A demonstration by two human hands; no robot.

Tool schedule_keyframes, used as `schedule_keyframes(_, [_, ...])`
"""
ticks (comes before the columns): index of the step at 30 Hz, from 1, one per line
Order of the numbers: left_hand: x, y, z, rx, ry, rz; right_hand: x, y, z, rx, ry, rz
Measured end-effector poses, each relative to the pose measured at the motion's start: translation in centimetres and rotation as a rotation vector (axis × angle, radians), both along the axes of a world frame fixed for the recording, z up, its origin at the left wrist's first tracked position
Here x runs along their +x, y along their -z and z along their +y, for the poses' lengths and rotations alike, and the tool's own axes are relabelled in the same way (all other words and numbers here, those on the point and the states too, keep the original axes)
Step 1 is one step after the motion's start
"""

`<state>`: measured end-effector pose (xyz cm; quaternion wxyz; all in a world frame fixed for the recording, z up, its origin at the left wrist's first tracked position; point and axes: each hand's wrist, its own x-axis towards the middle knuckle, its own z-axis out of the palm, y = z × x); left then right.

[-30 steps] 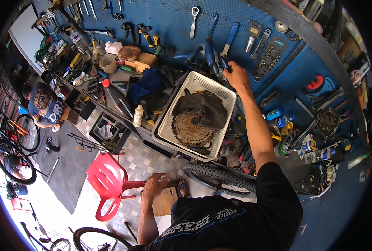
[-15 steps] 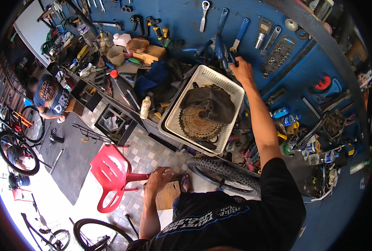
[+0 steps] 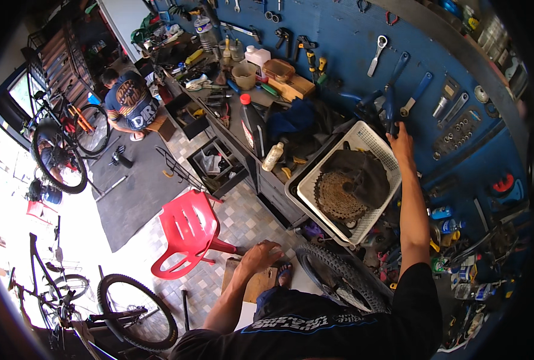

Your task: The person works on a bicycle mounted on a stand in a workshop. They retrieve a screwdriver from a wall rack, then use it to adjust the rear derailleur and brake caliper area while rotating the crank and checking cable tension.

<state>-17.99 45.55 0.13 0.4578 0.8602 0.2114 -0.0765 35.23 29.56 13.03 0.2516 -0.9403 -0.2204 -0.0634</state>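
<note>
We've got our right hand [image 3: 401,144] up at the long blue-handled tool [image 3: 390,105] on the blue wall panel [image 3: 351,60], can't tell if it's gripping. Left hand [image 3: 260,257] loosely curled, looks empty. Round brown toothed cassette [image 3: 339,195]'s in the white plastic basket [image 3: 380,144], no hand on it yet.

Daylight glare from 9 o'clock, softer shade over the workbench side.
Strong light bleaches the floor [image 3: 78,243] near white around 8 o'clock, while the red plastic chair [image 3: 186,228], closer to center, keeps its color. The blue tool wall [image 3: 339,36] at 1 o'clock is dimmer but readable; the black T-shirt [image 3: 339,342] at 5 sinks into darkness. The left hand [image 3: 261,256], at 6, and the right hand [image 3: 402,145], between 2 and 3, show slightly soft edges. Fisheye distortion curves the shelf beam [image 3: 465,51] at 2, and the corners fade to black.
</note>
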Motion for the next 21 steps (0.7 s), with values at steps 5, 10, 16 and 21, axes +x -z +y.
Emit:
schedule_keyframes(5, [1.0,0.5,-0.1,0.028,0.016,-0.09,0.9,0.0,-1.4,-0.049,-0.069,-0.131])
schedule_keyframes(10, [5.4,-2.5,1.6,0.103,-0.246,-0.378,-3.8,-0.2,-4.4,-0.022,-0.014,-0.196])
schedule_keyframes(16, [14.1,-6.4,6.8,0.192,-0.353,-0.71,-14.8,1.8,-10.0,0.217,0.031,-0.073])
schedule_keyframes(21, [20.7,-7.9,7.2,0.149,-0.188,-0.621,-21.8,1.2,-12.1,0.293,0.122,0.137])
